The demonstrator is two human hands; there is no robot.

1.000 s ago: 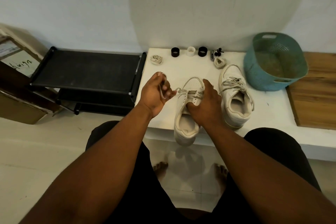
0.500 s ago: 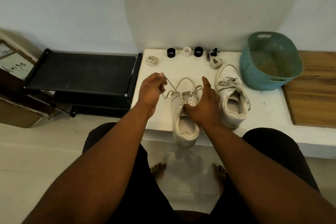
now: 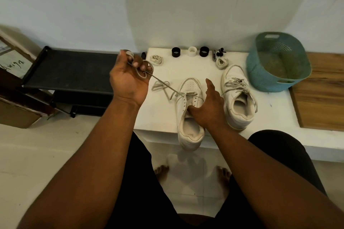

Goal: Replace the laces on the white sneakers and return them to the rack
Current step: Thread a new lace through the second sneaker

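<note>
Now the old lace (image 3: 168, 89) is coming out of the near sneaker (image 3: 188, 115), which sits at the near edge of the white table (image 3: 162, 117) with its heel hanging over. The left hand (image 3: 130, 78), raised to the left of the shoe, has its fingers curled round the lace, which runs taut down to the eyelets nearest the toe. The right hand (image 3: 206, 109) pins the shoe down, thumb in the opening and fingers spread loosely over the side. Only that last row looks threaded, so this looks like the tail end of unlacing shoe one. Next, I'd say, one more pull to free it, then a coiled lace (image 3: 156, 59) from the far side. The second sneaker (image 3: 238, 98), to the right, is fully laced, and the black rack (image 3: 74, 69) waits on the left.
</note>
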